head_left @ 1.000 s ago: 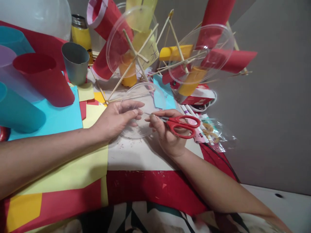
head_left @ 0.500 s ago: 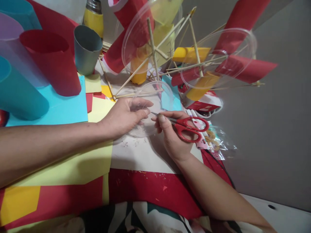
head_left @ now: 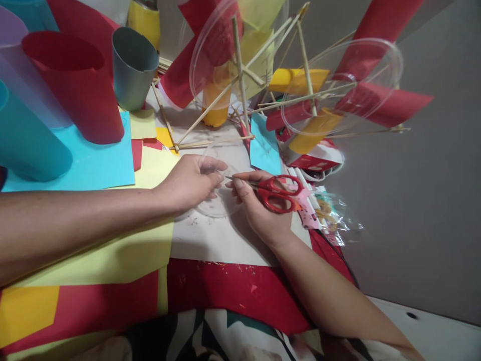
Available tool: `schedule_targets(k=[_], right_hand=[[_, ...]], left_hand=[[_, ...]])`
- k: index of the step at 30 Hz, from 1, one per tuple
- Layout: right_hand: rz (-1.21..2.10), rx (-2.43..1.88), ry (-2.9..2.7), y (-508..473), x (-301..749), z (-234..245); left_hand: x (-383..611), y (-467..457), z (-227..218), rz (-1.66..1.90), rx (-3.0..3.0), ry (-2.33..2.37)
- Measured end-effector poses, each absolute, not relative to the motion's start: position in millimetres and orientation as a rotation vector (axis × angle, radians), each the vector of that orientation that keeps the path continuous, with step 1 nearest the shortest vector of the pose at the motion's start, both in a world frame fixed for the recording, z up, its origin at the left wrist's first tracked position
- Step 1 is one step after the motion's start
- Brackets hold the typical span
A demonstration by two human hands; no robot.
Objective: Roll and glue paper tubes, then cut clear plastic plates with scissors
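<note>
Here, the left hand (head_left: 190,183) grasps a clear plastic lid (head_left: 222,204) over white paper (head_left: 225,248) on the desk (head_left: 218,291), while the right hand (head_left: 265,215) grips red scissors (head_left: 265,188), which point left.

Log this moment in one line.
left hand: holding clear plastic disc; right hand: gripping red-handled scissors, tip toward left hand; beneath: white sheet

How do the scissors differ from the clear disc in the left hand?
The scissors look mostly red and opaque; the disc is see-through. The scissors are long and looped at one end, while the disc is round. The right hand holds the scissors, the left hand the disc.
</note>
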State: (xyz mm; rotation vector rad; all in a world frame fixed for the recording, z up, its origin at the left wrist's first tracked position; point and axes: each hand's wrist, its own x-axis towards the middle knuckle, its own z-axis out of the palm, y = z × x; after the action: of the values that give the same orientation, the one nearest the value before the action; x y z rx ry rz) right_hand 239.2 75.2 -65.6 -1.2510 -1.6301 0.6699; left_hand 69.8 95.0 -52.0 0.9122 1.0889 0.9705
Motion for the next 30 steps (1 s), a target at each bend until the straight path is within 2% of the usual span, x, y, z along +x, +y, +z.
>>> schedule_targets(k=[13,19,26,30], right_hand=[[1.125,-1.390,-1.302,84.7,235.6,-58.5],[0.945,-1.420,-1.560,81.0,233.8,-48.2],[0.596,-1.211,-2.004,81.4,241.8,-50.9],[0.675,-1.279,-1.911,81.8,238.1,-49.0]], left_hand=[[70.2,95.9,-54.7,0.910,0.946,1.121],[69.8,96.2,-49.8,0.845,0.972,1.175],[70.1,96.1,-47.3,0.824,1.008,1.194],[70.2,96.3,-47.5,0.829,1.023,1.186]])
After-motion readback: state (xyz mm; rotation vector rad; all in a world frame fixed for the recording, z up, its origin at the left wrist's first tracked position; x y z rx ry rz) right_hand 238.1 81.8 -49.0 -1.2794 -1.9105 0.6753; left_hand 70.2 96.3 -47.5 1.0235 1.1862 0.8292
